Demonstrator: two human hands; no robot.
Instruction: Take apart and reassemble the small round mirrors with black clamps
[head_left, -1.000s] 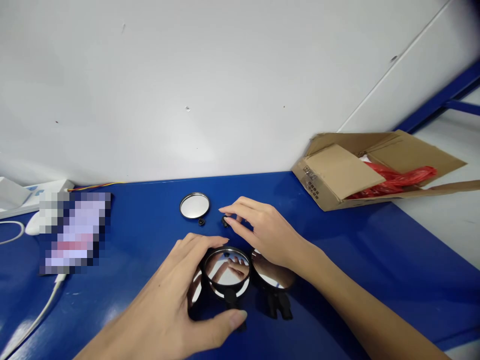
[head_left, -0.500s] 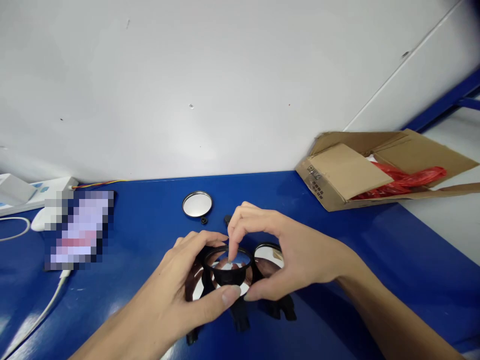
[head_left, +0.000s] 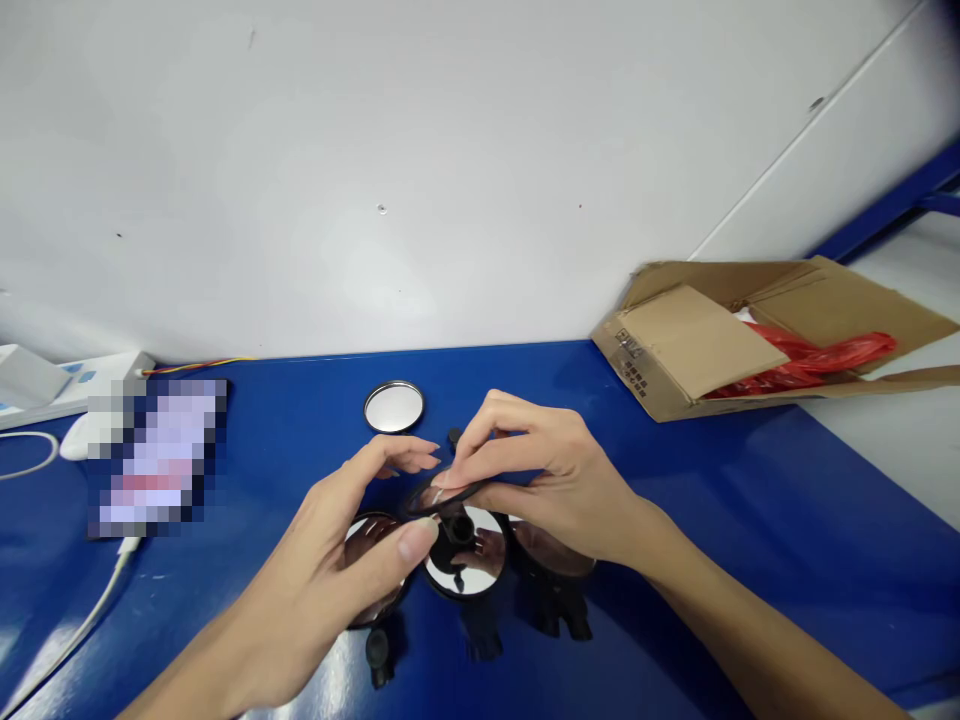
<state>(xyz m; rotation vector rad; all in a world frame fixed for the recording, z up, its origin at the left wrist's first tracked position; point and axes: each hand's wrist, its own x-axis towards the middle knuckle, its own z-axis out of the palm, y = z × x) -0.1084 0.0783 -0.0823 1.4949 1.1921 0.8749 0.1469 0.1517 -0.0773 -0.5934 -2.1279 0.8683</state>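
My right hand (head_left: 540, 470) pinches a round black-rimmed mirror (head_left: 421, 500), held tilted above the others. My left hand (head_left: 337, 540) is on its left side, fingers and thumb apart; the thumb tip is close to the rim, and whether it touches I cannot tell. Beneath lies a second round mirror (head_left: 484, 570), reflecting the hands. To its left, another mirror (head_left: 367, 545) is partly behind my left thumb. One more mirror (head_left: 559, 552) lies under my right hand, partly covered. Black fittings (head_left: 380, 655) lie along the near side of these mirrors.
Farther back lies a round mirror (head_left: 394, 408), with a small black part (head_left: 454, 437) to its right. An open cardboard box (head_left: 675, 340) holding a red plastic bag (head_left: 817, 360) stands at the right. A phone (head_left: 161, 455) with a cable and a power strip (head_left: 112, 375) are at the left.
The mirror between my hands has tilted and shifted slightly left. My right fingers have closed on its rim. My left hand has drawn back to the left, uncovering more of the mirrors below.
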